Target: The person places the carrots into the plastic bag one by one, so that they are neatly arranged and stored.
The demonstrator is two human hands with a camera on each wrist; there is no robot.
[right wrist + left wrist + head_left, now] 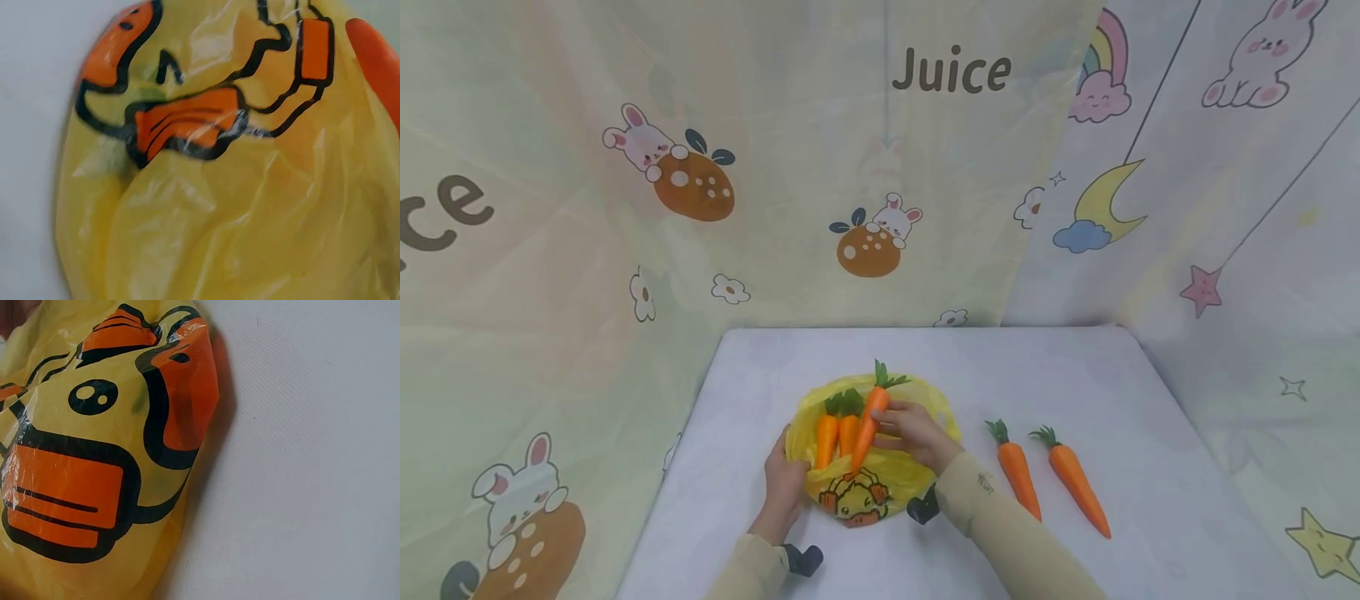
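Observation:
A yellow plastic bag (910,477) with a printed duck face lies on the white table, its mouth spread wide. My left hand (784,485) grips the bag's left edge. Between the thumb and fingers of my right hand (919,433) is a carrot (870,421), held over the bag's mouth with leaves up and tip down. Two more carrots, one (826,440) beside the other (849,435), are inside the bag with green tops showing. The left wrist view shows the printed bag (119,425) close up; an orange carrot tip (378,72) enters the right wrist view.
Right of the bag, two carrots lie on the table (1157,467), one (1018,475) near my right sleeve and another (1078,487) farther right. Dark wrist mounts (803,560) sit at both cuffs. Printed cloth (805,150) hangs behind and at both sides.

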